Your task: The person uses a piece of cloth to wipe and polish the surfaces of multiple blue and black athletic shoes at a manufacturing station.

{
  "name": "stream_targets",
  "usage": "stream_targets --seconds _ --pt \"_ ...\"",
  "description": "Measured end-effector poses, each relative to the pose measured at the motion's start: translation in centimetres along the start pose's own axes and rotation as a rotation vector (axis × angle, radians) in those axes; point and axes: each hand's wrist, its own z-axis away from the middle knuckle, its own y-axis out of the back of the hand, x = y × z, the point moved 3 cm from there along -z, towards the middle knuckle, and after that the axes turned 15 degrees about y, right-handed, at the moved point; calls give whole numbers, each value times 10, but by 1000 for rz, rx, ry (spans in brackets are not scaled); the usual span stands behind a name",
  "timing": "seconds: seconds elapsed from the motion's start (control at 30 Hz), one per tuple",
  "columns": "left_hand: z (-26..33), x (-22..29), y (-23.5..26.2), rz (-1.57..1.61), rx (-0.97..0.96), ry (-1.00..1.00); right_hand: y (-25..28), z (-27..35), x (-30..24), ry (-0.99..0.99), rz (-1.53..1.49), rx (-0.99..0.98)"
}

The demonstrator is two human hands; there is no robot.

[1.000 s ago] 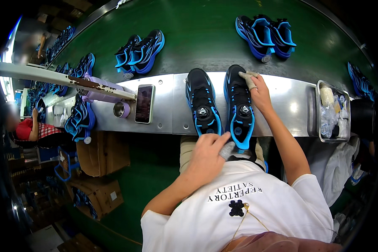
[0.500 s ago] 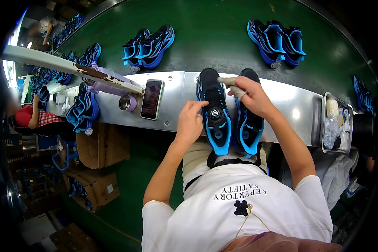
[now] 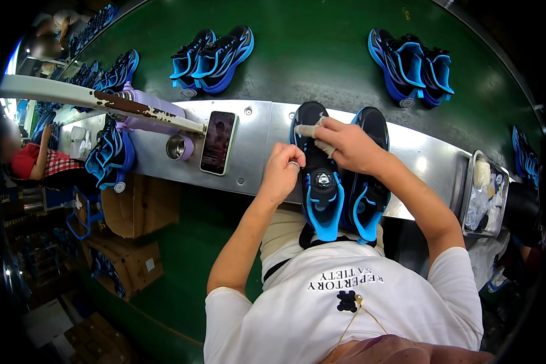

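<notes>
A black sneaker with bright blue lining [image 3: 326, 218] lies toe away from me across the metal ledge, a round dial on its tongue. Its mate [image 3: 370, 194] is beside it on the right. My right hand [image 3: 346, 145] reaches over both, beige wraps on some fingers; the stretched, wrapped index finger touches the left shoe's upper near the toe. My left hand [image 3: 281, 173] is closed in a pinch at that shoe's left edge, just ahead of the dial. Whatever its fingertips hold is too small to make out.
Pairs of similar sneakers [image 3: 215, 60] stand on the green belt [image 3: 309, 48] beyond the ledge. A phone [image 3: 219, 142], purple cup [image 3: 179, 147] and worn white bar [image 3: 103, 100] are left; a metal tray [image 3: 467, 212] is right. A co-worker [image 3: 45, 161] sits far left.
My right hand has come down and left, bringing its wrapped finger onto the left shoe. My left hand has drawn slightly back toward me, closing in a tighter pinch.
</notes>
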Motion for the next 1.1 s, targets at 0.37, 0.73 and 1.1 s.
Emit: stream_targets --seconds 0.37,0.73,1.1 --pt "5 19 -7 -27 -96 -51 -5 -9 24 -191 -595 21" --pt "-18 10 -16 -174 -79 -158 -20 -3 38 -94 -493 71" --pt "52 36 -5 -109 -7 6 -9 -4 37 -452 -710 70"
